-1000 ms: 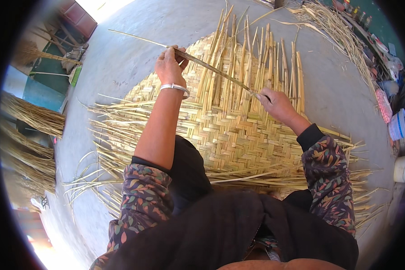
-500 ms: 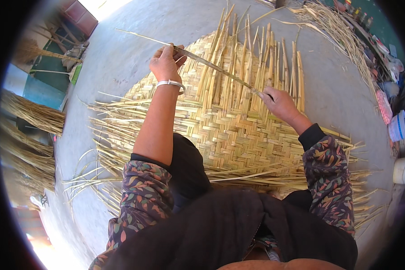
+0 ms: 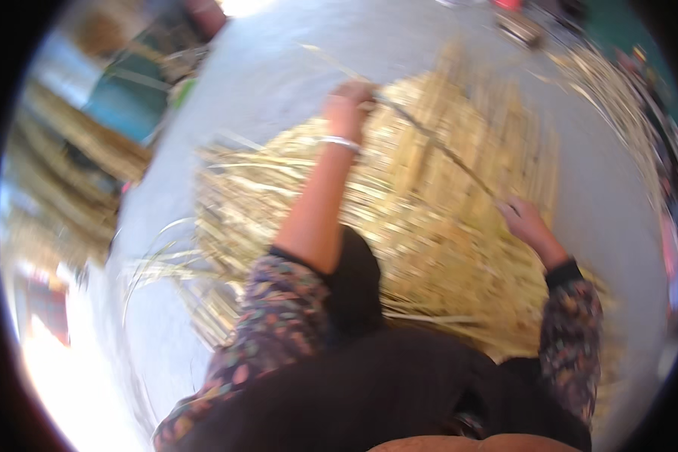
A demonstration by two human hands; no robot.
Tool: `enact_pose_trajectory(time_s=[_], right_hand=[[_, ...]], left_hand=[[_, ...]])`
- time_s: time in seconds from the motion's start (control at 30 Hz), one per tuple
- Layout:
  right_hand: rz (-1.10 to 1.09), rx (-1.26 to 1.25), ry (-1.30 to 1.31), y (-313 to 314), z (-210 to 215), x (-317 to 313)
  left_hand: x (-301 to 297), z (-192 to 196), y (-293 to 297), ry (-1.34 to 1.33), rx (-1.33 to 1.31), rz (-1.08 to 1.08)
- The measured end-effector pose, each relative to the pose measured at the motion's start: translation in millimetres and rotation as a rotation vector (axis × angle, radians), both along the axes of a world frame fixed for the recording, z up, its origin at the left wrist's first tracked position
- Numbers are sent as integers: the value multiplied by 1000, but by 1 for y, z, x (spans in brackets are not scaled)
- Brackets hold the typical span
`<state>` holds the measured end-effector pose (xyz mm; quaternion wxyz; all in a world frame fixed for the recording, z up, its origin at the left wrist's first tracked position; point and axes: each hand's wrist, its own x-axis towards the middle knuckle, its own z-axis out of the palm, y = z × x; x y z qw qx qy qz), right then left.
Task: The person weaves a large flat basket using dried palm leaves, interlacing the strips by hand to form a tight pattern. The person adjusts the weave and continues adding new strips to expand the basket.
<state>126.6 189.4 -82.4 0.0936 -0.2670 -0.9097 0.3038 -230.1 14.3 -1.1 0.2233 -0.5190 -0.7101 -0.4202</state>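
A long thin reed strip (image 3: 443, 148) slants between my two hands above a woven mat (image 3: 437, 260). My left hand (image 3: 346, 107), with a pale bracelet at the wrist, is closed around the strip near its far end; a pale tip sticks out beyond the fingers. At the strip's near right end my right hand (image 3: 524, 222) is closed on it. Below lies the mat, a herringbone weave of yellow-green reed strips, with loose ends fanning out at its left side and standing in a row along its far side. Motion blurs the whole picture.
Bundles of dried stalks (image 3: 83, 135) lean at the left. A heap of loose reed strips (image 3: 618, 105) lies at the far right, beside blurred clutter along the wall. A brownish box-like thing (image 3: 517, 29) is at the far edge. Grey floor (image 3: 271, 68) surrounds the mat.
The view has swung, so the mat and both hands appear farther right, and everything is now blurred. Both hands still hold the strip at much the same slant.
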Motion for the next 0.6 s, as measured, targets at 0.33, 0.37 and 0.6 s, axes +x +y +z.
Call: enact_pose_trajectory(time_s=[0.33,0.37,0.6], right_hand=[[-39,-419,-85,-7,8,17],[-57,-423,-86,-5,6,20],[-47,-381,-52,7,-2,12]], left_hand=[[35,40,-1,-1393,497,-253],[36,39,-2,-1390,489,-251],[25,36,-3,-1459,509,-278]])
